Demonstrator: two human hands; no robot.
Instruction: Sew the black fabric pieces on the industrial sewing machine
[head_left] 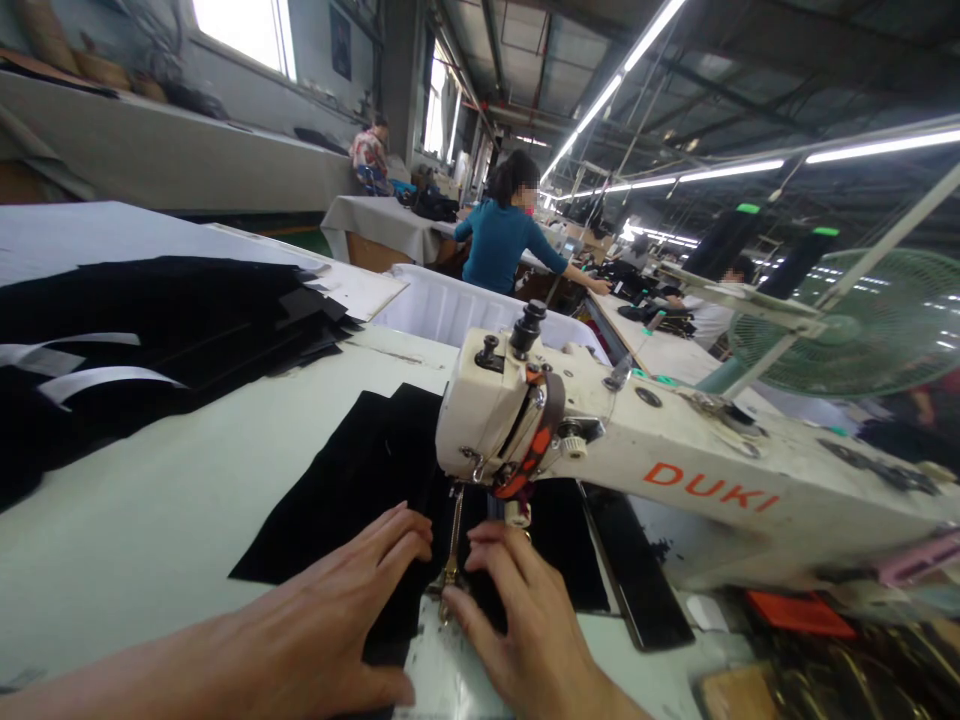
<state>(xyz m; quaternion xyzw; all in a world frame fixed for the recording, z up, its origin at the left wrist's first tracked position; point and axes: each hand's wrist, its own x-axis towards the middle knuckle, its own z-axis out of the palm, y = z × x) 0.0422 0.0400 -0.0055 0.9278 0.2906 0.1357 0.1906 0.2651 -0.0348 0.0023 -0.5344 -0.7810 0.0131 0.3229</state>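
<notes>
Black fabric (352, 470) lies under the head of a white sewing machine (615, 430) marked DUKI. My left hand (345, 600) rests on the fabric left of the presser foot (450, 575), fingers stretched forward and thumb apart. Right of the foot, my right hand (525, 610) touches the cloth with bent fingers, its thumb spread away from them and close to the foot. Neither hand visibly grips the fabric. The fingertips of both hands sit near the needle area, and the hands cover part of the cloth.
A stack of black cut pieces (165, 320) with white strips lies on the left. A dark phone-like slab (641, 575) is beside the machine bed. Behind the machine stands a white bin (427, 290); a green fan (855, 320) is at right. Other people work farther back.
</notes>
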